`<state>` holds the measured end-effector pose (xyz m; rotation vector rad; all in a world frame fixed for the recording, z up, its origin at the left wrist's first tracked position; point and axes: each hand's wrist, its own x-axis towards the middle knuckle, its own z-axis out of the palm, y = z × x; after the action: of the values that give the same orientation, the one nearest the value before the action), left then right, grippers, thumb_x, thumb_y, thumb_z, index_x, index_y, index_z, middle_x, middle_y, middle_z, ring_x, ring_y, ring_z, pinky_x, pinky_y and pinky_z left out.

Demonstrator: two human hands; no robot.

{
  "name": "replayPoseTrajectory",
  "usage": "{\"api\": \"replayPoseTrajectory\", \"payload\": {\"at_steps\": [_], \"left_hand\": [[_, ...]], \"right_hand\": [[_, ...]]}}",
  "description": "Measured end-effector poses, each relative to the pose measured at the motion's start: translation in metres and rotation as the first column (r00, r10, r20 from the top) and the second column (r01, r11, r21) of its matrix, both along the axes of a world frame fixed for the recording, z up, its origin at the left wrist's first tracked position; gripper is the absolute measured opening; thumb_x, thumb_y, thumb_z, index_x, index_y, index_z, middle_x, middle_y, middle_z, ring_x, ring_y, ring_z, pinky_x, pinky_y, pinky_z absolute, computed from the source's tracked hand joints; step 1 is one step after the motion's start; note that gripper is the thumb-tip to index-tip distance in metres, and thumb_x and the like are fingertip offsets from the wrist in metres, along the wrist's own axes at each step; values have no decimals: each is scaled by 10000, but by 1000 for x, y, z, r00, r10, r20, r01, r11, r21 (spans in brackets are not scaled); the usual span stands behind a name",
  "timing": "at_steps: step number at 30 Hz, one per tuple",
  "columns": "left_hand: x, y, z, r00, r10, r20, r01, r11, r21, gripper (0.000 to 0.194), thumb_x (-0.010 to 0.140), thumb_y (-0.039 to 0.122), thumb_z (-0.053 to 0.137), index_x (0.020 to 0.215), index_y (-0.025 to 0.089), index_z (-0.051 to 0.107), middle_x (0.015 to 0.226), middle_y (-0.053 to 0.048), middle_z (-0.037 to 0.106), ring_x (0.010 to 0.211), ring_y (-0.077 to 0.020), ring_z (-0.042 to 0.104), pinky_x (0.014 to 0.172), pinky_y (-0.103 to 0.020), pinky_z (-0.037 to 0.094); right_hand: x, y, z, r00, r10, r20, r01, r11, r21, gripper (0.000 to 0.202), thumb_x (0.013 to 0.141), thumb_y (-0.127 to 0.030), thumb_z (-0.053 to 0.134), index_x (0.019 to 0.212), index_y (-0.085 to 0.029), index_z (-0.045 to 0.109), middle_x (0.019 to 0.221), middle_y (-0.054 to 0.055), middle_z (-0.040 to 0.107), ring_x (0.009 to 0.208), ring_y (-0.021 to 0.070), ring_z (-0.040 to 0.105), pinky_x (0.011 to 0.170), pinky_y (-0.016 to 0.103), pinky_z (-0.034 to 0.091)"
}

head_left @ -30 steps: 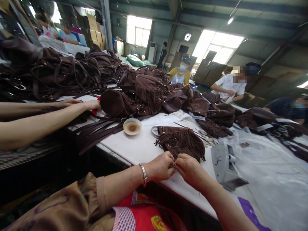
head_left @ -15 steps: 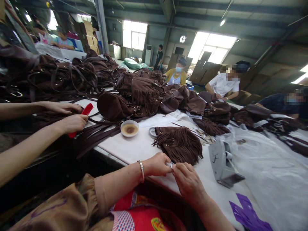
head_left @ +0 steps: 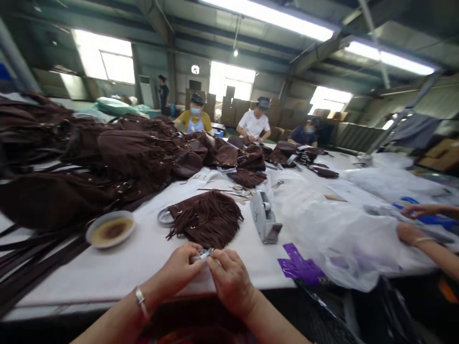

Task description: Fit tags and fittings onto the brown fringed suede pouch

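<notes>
My left hand (head_left: 179, 267), with a metal bangle at its wrist, and my right hand (head_left: 231, 284) meet near the table's front edge. Both have their fingertips pinched on a small clear-and-white crinkled piece (head_left: 203, 255) that looks like plastic film; its exact kind does not show. Just beyond them lies a dark brown fringed bag (head_left: 211, 217) with metal eyelets. A pale grey loop (head_left: 165, 218) sticks out at the bag's left side. To its right stands a grey tape dispenser (head_left: 263, 220).
A shallow bowl (head_left: 90, 238) of yellowish-brown stuff stands at left, beside piled brown bags (head_left: 132, 153) and straps. Purple tape strips (head_left: 301, 265) and clear plastic bags (head_left: 344, 243) cover the right side. A co-worker's hands (head_left: 412, 234) touch the plastic. Others sit across the table.
The view has swung to the right. The co-worker's hands with the red tool at left are out of sight, and another's hands show at right. My hands keep their pinch.
</notes>
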<state>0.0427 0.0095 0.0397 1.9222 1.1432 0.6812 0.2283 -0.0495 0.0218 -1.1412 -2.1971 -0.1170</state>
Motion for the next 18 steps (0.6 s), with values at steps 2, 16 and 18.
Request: {"api": "replayPoseTrajectory", "payload": {"at_steps": [2, 16, 18], "left_hand": [[3, 3, -10, 998, -22, -51, 28, 992, 126, 228, 819, 309, 528, 687, 164, 645, 1038, -90, 641, 968, -216, 595, 887, -320, 483], [21, 14, -44, 996, 56, -63, -21, 884, 468, 248, 894, 353, 502, 796, 175, 646, 1130, -139, 596, 1059, -255, 612, 912, -362, 536], [21, 12, -41, 997, 55, -55, -23, 883, 469, 246, 894, 349, 504, 791, 177, 645, 1133, -139, 602, 1059, -255, 617, 917, -365, 537]], "right_hand": [[19, -9, 5, 995, -78, -66, 78, 997, -5, 331, 904, -87, 457, 1164, -206, 623, 1091, 114, 637, 963, 256, 581, 839, 431, 502], [204, 19, 21, 419, -735, -533, 502, 677, -538, 434, 843, -515, 518, 950, -151, 728, 841, 78, 716, 803, 230, 656, 684, 304, 514], [210, 49, 24, 424, -752, -505, 459, 659, -595, 472, 826, -556, 481, 816, -155, 729, 732, 70, 698, 715, 217, 640, 593, 290, 492]]}}
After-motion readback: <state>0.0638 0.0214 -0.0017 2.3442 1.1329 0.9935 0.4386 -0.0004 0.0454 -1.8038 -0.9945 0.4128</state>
